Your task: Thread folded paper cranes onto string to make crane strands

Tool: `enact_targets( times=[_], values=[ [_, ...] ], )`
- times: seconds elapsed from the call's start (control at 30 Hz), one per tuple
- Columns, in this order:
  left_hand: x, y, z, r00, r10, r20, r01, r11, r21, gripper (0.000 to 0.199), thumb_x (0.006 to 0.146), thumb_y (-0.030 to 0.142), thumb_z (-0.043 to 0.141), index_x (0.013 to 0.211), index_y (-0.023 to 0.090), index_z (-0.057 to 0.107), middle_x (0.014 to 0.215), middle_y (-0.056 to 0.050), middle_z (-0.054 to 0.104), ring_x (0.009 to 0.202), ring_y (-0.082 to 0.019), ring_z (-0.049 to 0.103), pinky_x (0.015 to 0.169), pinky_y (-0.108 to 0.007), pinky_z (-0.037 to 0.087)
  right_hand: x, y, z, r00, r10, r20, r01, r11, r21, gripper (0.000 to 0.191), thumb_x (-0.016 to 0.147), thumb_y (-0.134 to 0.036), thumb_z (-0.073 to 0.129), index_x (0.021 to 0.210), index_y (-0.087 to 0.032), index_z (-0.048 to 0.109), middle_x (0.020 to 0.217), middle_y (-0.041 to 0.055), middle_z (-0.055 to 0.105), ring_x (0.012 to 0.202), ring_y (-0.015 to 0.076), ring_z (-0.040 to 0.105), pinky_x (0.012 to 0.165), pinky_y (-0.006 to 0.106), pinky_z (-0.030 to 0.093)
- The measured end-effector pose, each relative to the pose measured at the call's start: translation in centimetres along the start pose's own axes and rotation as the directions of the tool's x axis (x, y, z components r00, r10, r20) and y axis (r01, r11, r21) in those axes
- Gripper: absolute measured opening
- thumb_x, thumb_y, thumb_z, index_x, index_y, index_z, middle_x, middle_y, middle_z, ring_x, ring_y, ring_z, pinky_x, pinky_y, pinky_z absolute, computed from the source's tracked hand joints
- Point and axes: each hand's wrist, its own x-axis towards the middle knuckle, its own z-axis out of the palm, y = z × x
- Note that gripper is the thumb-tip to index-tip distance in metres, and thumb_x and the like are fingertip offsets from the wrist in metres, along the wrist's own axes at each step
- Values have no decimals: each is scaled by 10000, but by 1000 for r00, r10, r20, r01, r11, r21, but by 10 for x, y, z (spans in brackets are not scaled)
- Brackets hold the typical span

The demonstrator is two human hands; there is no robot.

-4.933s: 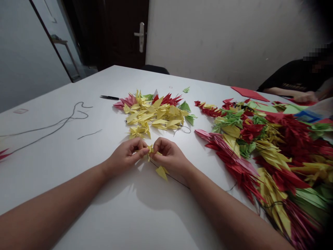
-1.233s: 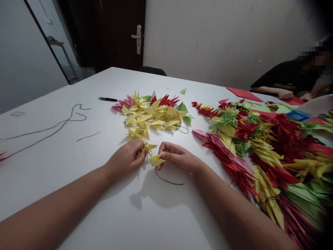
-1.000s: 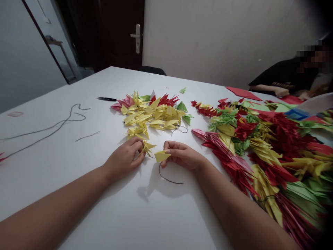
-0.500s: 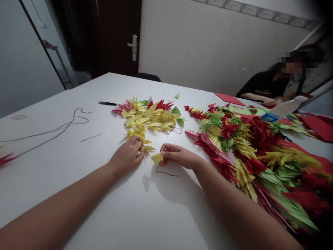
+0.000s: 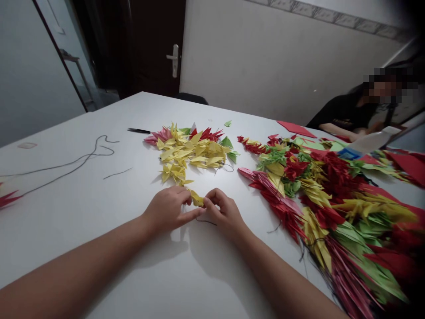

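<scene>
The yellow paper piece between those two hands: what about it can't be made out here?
In the head view:
The yellow origami piece: the left hand and right hand cover much of it, so its full shape is hidden.
The black thread: the right hand hides where it runs, so any link to the piece cannot be seen.
The heap of paper cranes: cut off by the bottom and right edges.

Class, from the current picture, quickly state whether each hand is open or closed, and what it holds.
Left hand: closed, pinching a yellow origami crane.
Right hand: closed, pinching the same crane.
</scene>
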Motion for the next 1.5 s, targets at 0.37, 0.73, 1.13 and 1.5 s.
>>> enact_targets(
  times=[0.37,0.73,1.13,1.5],
  values=[
    [7,-5,-1,996,-38,76,51,981,-186,295,863,329,328,727,150,519,651,-11,511,618,-131,462,580,-249,347,1,1,-7,993,-14,117,4,996,87,159,842,-324,453,823,-168,433,733,11,535,654,97,505,564,196,393],
    [8,-5,1,974,-119,191,194,875,-445,332,828,429,435,687,145,534,618,8,497,568,-104,434,532,-221,334,1,0,-6,983,-89,158,60,981,183,114,820,-264,504,811,-169,443,745,16,505,679,96,486,591,200,408],
    [9,-9,3,967,-74,243,234,637,-735,266,810,387,489,686,153,458,722,-10,492,656,-114,438,596,-237,364,6,0,-7,979,-12,203,-80,895,438,201,768,-344,571,747,-151,519,704,13,527,677,96,500,655,226,413],
    [8,-9,2,976,16,215,159,623,-766,255,830,341,501,671,149,444,722,-5,494,641,-94,428,580,-219,356,6,-5,-8,953,189,238,-283,840,464,406,527,-444,773,637,-130,541,584,-8,517,541,65,439,499,193,328]
  ],
)
